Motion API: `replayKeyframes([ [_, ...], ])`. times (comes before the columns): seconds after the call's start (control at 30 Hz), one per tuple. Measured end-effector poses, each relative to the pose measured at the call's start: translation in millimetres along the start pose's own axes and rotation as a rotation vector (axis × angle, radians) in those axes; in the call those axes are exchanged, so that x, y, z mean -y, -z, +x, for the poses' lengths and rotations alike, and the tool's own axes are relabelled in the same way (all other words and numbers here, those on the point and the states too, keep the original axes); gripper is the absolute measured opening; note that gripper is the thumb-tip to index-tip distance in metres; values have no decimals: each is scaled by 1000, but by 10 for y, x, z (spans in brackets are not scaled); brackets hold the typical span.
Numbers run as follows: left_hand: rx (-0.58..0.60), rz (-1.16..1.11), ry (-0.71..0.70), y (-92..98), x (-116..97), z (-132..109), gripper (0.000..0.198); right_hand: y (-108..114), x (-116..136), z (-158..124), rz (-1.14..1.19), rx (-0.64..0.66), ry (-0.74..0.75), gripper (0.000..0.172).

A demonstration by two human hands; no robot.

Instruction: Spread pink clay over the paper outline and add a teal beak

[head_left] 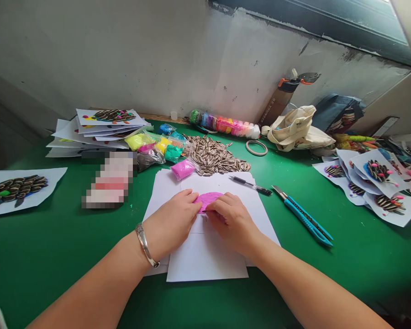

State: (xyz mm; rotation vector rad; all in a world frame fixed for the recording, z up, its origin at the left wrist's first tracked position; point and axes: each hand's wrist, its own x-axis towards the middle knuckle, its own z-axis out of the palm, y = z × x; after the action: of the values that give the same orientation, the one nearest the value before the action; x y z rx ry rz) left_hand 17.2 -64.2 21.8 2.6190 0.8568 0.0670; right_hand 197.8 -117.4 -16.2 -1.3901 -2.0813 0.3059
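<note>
A flattened patch of pink-purple clay (208,199) lies on a white sheet of paper (208,258) in front of me. My left hand (174,218), with a silver bangle on its wrist, rests at the clay's left edge with fingers laid down and its thumb near the clay. Over the clay's lower right side, my right hand (233,221) is closed in a pinch. A small dark tip, seemingly a sunflower seed (205,210), pokes out from its fingertips; the rest is hidden. Beyond the paper spreads a heap of sunflower seeds (214,155).
A black pen (250,185) and a blue utility knife (304,217), blade out, lie to the right. Bagged pink clay (183,169) touches the paper's far edge. Seed pictures are stacked at left (99,130) and right (376,178). A tape roll (256,141) sits behind.
</note>
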Motion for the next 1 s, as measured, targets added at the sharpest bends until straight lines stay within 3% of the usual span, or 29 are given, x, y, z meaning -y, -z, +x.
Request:
replayKeyframes([
  [0.83,-60,5,-34,-21,22,-16,28,6,-5,2,-9,28,-25,18],
  [1.0,-19,8,-7,-17,12,-11,27,92,-21,21,12,-47,-71,17],
])
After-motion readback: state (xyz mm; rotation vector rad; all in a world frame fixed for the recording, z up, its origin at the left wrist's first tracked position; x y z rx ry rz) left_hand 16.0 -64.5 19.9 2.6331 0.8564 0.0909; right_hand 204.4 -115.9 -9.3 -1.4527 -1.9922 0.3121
